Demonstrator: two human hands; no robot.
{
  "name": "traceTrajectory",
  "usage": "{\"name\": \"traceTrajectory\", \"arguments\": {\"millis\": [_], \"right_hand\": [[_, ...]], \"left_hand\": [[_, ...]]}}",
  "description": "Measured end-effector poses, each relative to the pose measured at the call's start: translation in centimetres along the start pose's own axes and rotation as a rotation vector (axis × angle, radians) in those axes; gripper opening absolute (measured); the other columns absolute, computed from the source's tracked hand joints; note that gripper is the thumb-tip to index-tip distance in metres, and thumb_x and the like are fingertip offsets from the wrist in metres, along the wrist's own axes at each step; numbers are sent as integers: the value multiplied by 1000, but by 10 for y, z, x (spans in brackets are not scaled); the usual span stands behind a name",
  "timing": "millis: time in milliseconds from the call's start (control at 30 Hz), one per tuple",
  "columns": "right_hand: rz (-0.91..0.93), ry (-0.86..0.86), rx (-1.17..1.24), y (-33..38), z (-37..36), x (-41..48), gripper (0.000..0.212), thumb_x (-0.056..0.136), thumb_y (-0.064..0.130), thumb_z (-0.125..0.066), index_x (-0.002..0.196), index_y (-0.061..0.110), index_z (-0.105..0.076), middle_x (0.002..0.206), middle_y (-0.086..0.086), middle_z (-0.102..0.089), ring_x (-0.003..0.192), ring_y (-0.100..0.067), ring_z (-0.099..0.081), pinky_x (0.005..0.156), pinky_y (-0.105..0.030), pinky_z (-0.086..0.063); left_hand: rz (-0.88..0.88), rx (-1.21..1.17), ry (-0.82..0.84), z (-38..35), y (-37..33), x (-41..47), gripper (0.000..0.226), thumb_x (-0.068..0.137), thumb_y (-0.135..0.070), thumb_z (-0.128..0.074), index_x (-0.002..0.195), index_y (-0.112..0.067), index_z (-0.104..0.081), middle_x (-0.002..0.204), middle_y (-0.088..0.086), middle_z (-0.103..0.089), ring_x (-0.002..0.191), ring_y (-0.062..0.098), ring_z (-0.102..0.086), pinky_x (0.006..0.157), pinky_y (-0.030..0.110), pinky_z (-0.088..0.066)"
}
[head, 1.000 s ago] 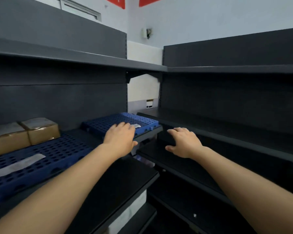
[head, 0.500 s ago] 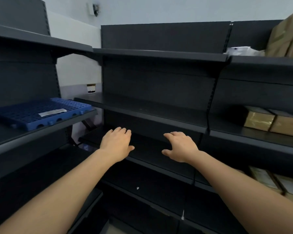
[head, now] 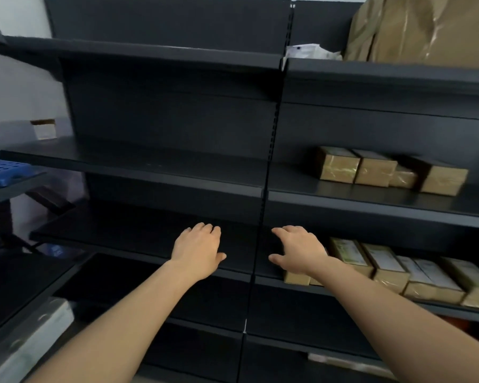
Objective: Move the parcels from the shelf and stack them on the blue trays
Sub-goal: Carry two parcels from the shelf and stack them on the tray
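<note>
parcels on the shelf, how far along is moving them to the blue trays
Done: nothing visible; the corner of the blue tray in view carries no parcel. In hand: nothing, the left hand and right hand are open and empty. Left: the middle-shelf parcels and the lower-shelf parcels by the right hand all wait.

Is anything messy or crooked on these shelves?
Nothing looks spilled or broken. The row of boxes on the middle right shelf is uneven: one small box sits tucked back between its neighbours. A crumpled white bag lies on the top shelf beside the big parcel.
</note>
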State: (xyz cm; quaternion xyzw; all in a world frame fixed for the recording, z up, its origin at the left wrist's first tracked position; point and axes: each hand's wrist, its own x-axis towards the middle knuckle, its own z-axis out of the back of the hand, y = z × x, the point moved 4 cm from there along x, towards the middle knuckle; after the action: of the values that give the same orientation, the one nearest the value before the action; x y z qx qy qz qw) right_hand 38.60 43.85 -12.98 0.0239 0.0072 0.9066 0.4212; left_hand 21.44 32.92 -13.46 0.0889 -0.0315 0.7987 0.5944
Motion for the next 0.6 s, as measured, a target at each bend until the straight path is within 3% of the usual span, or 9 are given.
{"name": "traceTrajectory", "arguments": {"millis": [367, 600], "right_hand": [[-216, 137, 22, -99, -62, 34, 69, 87, 48, -58, 146, 25, -32, 145, -7, -43, 133, -27, -39, 104, -42, -41], [-296, 239, 52, -146, -106, 50, 66, 89, 46, -58, 146, 24, -32, 147, -3, -41, 136, -25, -35, 109, -40, -35]], "left_hand": [[-170, -92, 96, -80, -76, 96, 64, 94, -45, -51, 147, -13, -33, 149, 6, -41, 140, 23, -32, 112, 38, -33], [-215, -109, 231, -128, -114, 141, 63, 95, -45, -49, 147, -13, -32, 150, 6, -39, 140, 24, -33, 111, 40, -33]]}}
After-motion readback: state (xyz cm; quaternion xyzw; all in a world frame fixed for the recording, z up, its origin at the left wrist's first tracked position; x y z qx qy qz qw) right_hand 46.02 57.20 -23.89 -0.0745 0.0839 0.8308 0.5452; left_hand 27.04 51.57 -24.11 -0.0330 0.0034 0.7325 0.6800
